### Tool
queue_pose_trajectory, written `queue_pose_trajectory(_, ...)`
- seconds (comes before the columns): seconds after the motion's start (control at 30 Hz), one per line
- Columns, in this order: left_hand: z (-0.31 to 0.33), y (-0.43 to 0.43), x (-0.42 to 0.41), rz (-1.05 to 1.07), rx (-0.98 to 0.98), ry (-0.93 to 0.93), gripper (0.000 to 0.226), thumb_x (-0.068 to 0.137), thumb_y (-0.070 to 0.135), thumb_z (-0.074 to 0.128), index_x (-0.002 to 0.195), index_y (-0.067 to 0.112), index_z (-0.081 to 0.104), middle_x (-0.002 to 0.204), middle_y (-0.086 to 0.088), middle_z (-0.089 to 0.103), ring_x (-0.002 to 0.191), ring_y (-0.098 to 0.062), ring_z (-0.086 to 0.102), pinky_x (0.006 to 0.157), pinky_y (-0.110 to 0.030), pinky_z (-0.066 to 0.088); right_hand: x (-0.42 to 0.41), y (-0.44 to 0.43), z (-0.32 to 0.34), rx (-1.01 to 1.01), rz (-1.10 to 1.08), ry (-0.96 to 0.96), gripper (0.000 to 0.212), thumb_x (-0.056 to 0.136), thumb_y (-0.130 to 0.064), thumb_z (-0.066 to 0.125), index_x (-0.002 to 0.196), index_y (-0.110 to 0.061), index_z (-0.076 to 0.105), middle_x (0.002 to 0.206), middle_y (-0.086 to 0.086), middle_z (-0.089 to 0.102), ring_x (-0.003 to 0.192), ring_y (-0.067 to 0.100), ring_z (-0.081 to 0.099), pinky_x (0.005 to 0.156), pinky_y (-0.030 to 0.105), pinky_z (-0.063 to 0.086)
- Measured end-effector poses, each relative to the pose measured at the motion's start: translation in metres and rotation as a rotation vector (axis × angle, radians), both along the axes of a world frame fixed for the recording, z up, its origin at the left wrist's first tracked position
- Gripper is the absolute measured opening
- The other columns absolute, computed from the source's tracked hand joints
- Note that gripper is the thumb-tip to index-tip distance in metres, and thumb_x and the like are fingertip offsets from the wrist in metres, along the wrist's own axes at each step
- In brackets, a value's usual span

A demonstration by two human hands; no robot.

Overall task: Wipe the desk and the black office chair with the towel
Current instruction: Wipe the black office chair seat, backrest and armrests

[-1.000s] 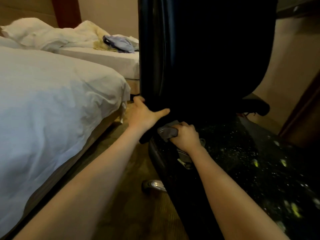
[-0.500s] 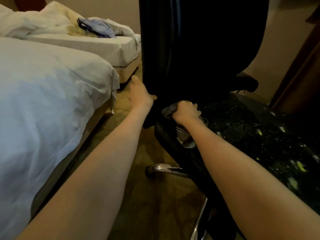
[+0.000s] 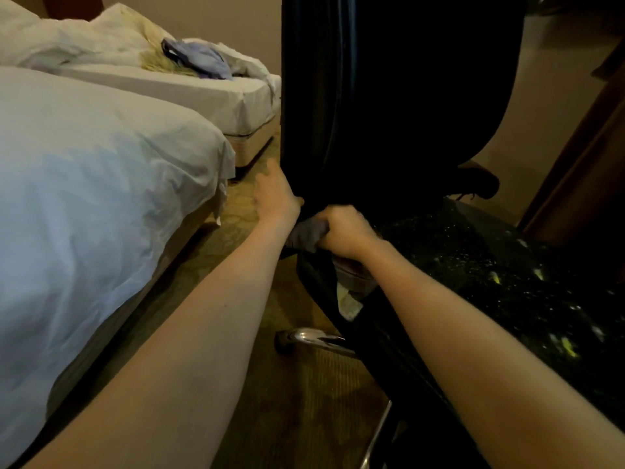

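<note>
Right hand [image 3: 341, 231] is clenched around the grey towel [image 3: 306, 233], which bunches out to the left of the fist. The fist sits in the crease where the backrest [image 3: 389, 96] of the black chair meets the seat [image 3: 490, 265]. Left hand [image 3: 275, 194] is released, with its fingers extended along the lower left edge of the backrest and its thumb at that edge. It grips nothing and serves to steady the chair.

Procedure for the step in hand — wiping the crease:
- Keep the left hand braced on the backrest edge so the chair does not swivel or roll on its chrome base [image 3: 314, 338].
- Press the towel into the crease and draw it along in one direction. The seat carries pale flecks that would otherwise be pushed deeper.
- Go lightly over the torn left side of the seat, since the cloth could snag there.

The bed [image 3: 84, 198] stands near the chair on the left, across a strip of carpet [image 3: 304, 401]. No tabletop is in view.

Change from one second ago — the left thumb lay spread across the lower backrest and is now drawn back to the edge. The right hand grips the towel at the same crease.
</note>
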State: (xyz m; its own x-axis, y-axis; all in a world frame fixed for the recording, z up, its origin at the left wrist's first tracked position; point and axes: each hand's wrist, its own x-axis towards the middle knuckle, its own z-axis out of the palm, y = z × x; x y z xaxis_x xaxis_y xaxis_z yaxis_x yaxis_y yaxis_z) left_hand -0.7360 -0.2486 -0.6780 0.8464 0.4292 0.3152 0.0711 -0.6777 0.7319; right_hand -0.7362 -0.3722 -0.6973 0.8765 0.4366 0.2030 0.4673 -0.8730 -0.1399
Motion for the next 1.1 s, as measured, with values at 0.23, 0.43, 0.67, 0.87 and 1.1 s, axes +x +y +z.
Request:
queue_pose_trajectory(0.23, 0.003, -0.003, -0.016, 0.002, 0.003, -0.001, 0.061, 0.083, 0.011, 0.068, 0.134, 0.008, 0.033, 0.132, -0.015, 0.044, 0.121, -0.033, 0.046, 0.096, -0.041, 0.041, -0.025, -0.017, 0.044, -0.326, 0.209, 0.38, 0.015, 0.077, -0.006, 0.068, 0.092, -0.009, 0.07, 0.078, -0.003, 0.057, 0.081, 0.011, 0.052, 0.056, 0.017, 0.037)
queue_pose_trajectory(0.43, 0.002, -0.004, -0.021, 0.03, 0.0, 0.004, 0.065, 0.083, 0.012, 0.068, 0.136, 0.008, 0.032, 0.134, -0.015, 0.042, 0.122, -0.033, 0.044, 0.097, -0.04, 0.041, -0.027, -0.011, -0.009, -0.134, 0.08, 0.057, 0.024, 0.081, -0.025, 0.064, 0.104, -0.018, 0.07, 0.099, 0.002, 0.066, 0.094, 0.02, 0.062, 0.078, 0.032, 0.053)
queue_pose_trajectory(0.67, 0.004, -0.005, -0.023, 0.042, 0.045, 0.033, 0.06, 0.085, 0.014, 0.064, 0.136, 0.01, 0.031, 0.138, -0.017, 0.037, 0.126, -0.035, 0.039, 0.098, -0.042, 0.039, -0.029, -0.008, 0.038, -0.128, 0.191, 0.26, 0.029, 0.076, -0.01, 0.069, 0.105, -0.013, 0.071, 0.1, 0.004, 0.068, 0.095, 0.017, 0.061, 0.084, 0.033, 0.049)
queue_pose_trajectory(0.87, -0.001, -0.005, -0.021, 0.042, 0.033, 0.024, 0.063, 0.084, 0.013, 0.066, 0.135, 0.01, 0.031, 0.138, -0.018, 0.037, 0.127, -0.034, 0.039, 0.099, -0.04, 0.039, -0.011, -0.006, -0.027, -0.041, -0.03, -0.018, 0.039, 0.088, -0.013, 0.056, 0.125, -0.024, 0.06, 0.121, 0.01, 0.059, 0.111, 0.032, 0.054, 0.087, 0.042, 0.05)
queue_pose_trajectory(1.1, -0.001, -0.003, -0.017, -0.004, -0.002, 0.025, 0.062, 0.085, 0.011, 0.064, 0.136, 0.01, 0.029, 0.135, -0.02, 0.038, 0.123, -0.038, 0.041, 0.099, -0.044, 0.039, -0.026, -0.024, 0.028, 0.043, 0.163, 0.34, 0.025, 0.079, 0.0, 0.062, 0.102, -0.004, 0.071, 0.101, 0.01, 0.068, 0.09, 0.016, 0.058, 0.077, 0.027, 0.048)
